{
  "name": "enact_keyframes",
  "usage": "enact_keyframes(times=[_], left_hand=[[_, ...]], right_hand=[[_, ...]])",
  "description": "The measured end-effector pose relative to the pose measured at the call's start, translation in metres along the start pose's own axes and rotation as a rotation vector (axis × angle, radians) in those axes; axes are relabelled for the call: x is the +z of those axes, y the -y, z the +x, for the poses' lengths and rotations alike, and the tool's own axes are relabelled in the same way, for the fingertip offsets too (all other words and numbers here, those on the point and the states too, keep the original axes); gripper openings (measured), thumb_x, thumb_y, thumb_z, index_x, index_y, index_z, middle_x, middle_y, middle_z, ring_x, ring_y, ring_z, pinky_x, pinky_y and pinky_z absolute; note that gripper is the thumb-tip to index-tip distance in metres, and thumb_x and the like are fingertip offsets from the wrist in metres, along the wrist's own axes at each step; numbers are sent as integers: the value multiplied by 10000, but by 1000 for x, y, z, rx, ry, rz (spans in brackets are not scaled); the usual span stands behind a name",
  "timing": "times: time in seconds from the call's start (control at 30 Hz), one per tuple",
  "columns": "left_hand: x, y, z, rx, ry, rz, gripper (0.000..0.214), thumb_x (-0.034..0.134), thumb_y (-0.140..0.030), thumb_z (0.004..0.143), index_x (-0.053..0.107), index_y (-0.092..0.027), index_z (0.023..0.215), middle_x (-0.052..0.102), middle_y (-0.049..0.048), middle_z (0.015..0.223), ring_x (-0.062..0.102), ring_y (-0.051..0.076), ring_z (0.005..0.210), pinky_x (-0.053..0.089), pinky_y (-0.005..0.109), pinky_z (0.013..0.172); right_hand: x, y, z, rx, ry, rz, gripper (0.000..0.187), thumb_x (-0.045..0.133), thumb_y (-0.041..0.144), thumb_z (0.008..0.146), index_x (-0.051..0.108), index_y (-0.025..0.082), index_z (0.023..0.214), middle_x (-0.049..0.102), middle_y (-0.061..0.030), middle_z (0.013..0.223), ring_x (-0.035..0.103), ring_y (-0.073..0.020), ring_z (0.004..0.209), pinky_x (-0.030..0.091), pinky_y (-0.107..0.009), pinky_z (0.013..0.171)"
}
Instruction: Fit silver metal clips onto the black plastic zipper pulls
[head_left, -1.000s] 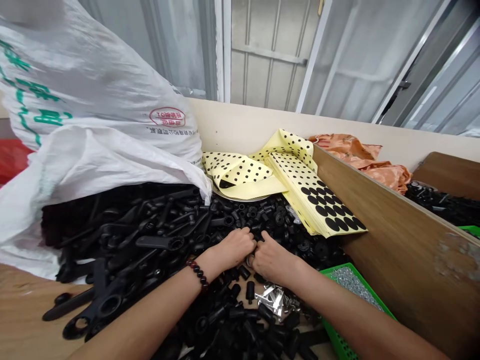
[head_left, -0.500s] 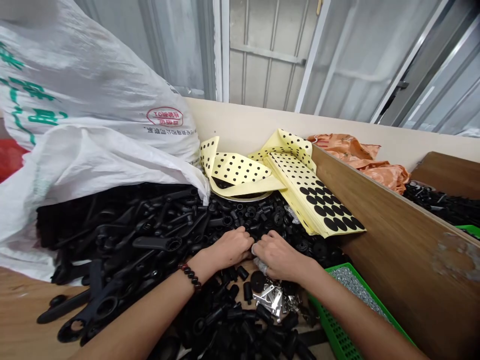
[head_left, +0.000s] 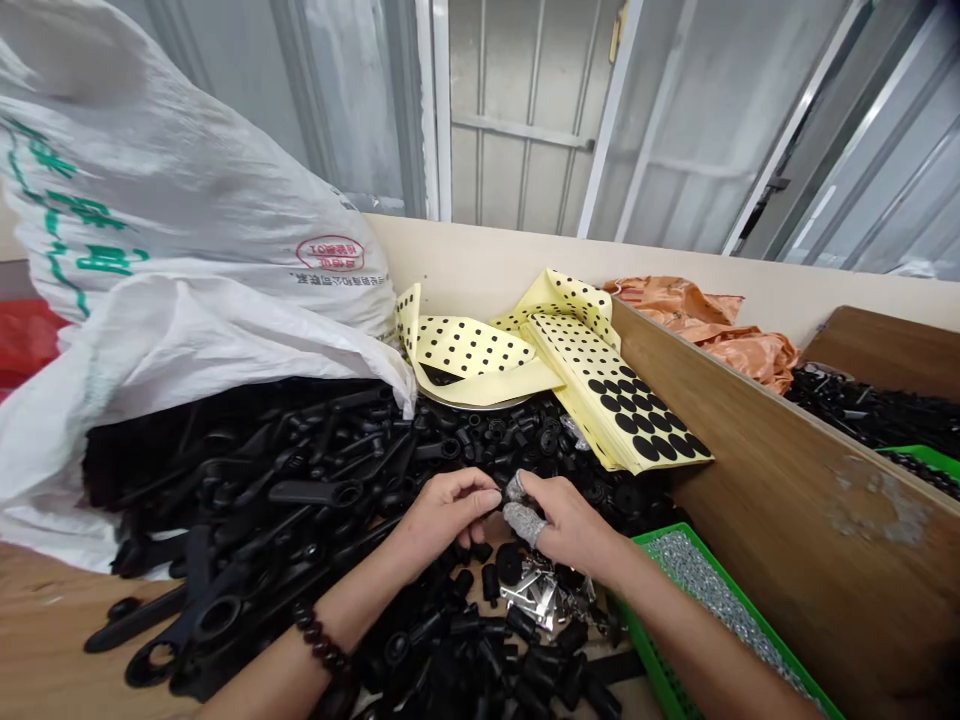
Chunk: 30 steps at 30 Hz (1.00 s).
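Note:
My left hand (head_left: pixel 444 512) and my right hand (head_left: pixel 564 520) meet fingertip to fingertip just above a heap of small black plastic parts (head_left: pixel 480 640). Both pinch together around something tiny that I cannot make out. Grey fabric finger cots (head_left: pixel 522 520) cover the thumb and a fingertip of my right hand. A dark bead bracelet (head_left: pixel 321 646) circles my left wrist. Below the hands lies a small cluster of shiny metal clips (head_left: pixel 541 592). Long black plastic handles (head_left: pixel 247 480) spill out to the left.
A big white woven sack (head_left: pixel 165 260) lies open at left over the black handles. Yellow sheets of black round stickers (head_left: pixel 600 385) lean on a wooden divider (head_left: pixel 765 480). A green basket of small metal pieces (head_left: pixel 712 590) sits at lower right. Orange cloth (head_left: pixel 712 325) lies behind.
Both hands have lifted from the heap and turned up, fingertips now pinched together in the air. The grey finger cots have come into view. The camera has tilted slightly down.

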<state>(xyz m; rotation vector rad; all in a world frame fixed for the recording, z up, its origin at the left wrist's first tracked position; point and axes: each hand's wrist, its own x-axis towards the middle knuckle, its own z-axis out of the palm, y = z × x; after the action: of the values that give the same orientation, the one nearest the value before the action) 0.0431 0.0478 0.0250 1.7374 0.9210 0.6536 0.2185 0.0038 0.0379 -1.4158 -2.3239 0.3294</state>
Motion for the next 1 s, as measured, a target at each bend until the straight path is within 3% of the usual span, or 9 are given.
enact_keyframes(times=[0.2, 0.37, 0.53, 0.67, 0.87, 1.0], left_hand=[[3, -13, -31, -60, -60, -221, 258, 566, -337, 734, 632, -115, 847, 560, -20, 565, 501, 90, 490, 400, 197, 480], [7, -13, -50, -119, -102, -280, 235, 601, -353, 718, 632, -121, 712, 465, -65, 458, 386, 63, 406, 273, 176, 401], [16, -11, -67, -144, -84, -369, 227, 602, -347, 729, 637, -124, 750, 501, -55, 494, 432, 73, 450, 322, 177, 438], [19, -13, -80, -208, -98, -500, 300, 693, -288, 637, 657, -124, 886, 583, -33, 597, 490, 90, 525, 404, 203, 526], [24, -16, -87, -226, -134, -464, 308, 702, -293, 625, 662, -110, 870, 560, -40, 551, 476, 97, 526, 409, 207, 522], [25, -16, -87, -231, -140, -474, 311, 684, -310, 641, 663, -119, 886, 575, -34, 571, 479, 100, 538, 409, 211, 534]], right_hand=[[-5, 19, -11, -55, -27, 200, 88, 394, 169, 843, 390, 200, 760, 468, 42, 677, 416, -103, 602, 308, -203, 560], [-18, 37, -20, -200, 45, -27, 169, 400, 40, 719, 437, 195, 776, 503, -6, 782, 443, -140, 696, 329, -230, 622], [-25, 51, -30, -147, 147, -243, 274, 388, 15, 620, 448, 208, 805, 510, -7, 752, 462, -160, 683, 325, -250, 620], [-25, 56, -36, -127, 154, -181, 330, 363, -14, 573, 418, 204, 815, 503, -10, 786, 471, -155, 733, 347, -238, 648], [-25, 66, -39, -106, 192, -269, 310, 368, -4, 570, 391, 200, 802, 506, -43, 867, 475, -189, 801, 360, -268, 667], [-26, 65, -44, -57, 258, -204, 356, 342, -11, 551, 375, 214, 826, 495, -10, 793, 474, -165, 718, 356, -247, 627]])
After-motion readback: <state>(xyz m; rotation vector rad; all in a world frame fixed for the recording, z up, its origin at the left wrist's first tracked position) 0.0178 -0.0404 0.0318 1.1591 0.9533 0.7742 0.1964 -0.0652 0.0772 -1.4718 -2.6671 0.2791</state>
